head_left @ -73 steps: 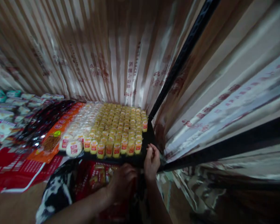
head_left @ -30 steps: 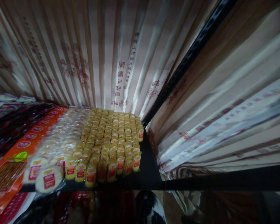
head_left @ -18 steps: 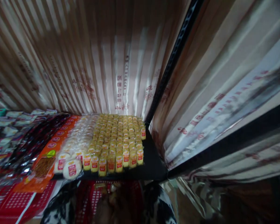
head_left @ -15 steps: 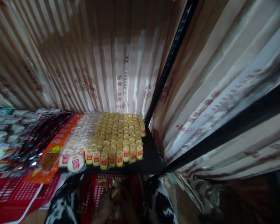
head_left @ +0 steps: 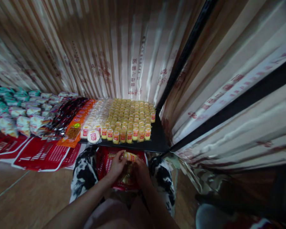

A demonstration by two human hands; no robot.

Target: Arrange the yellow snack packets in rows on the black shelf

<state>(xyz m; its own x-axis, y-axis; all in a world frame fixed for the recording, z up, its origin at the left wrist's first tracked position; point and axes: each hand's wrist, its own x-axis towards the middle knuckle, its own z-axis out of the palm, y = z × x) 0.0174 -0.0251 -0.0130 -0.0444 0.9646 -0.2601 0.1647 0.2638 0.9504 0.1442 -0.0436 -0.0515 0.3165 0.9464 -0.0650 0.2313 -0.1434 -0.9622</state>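
Note:
Between my knees stands a red plastic basket [head_left: 102, 159] with some yellow-wrapped packets [head_left: 126, 178] inside. Just above it, my left hand [head_left: 117, 166] and my right hand [head_left: 142, 170] pinch the two ends of one small yellow-wrapped snack cake [head_left: 130, 156] with a red and white label. The cake lies sideways between my fingertips. Beyond my hands, tight rows of matching yellow snack cakes [head_left: 128, 121] fill the right part of a low black shelf [head_left: 160, 140], their front ones standing upright with labels towards me.
Left of the cakes are round white packets [head_left: 93, 136], an orange bag [head_left: 74, 130], dark shiny packets [head_left: 64, 116] and white and green bags [head_left: 33, 111]. Flattened red baskets or bags [head_left: 47, 152] lie below. Black posts [head_left: 181, 63] and pleated curtains [head_left: 119, 47] enclose the back and right.
My hands have risen from inside the basket, bringing one snack cake up between them. The view has tilted down, showing more of my arms and the floor.

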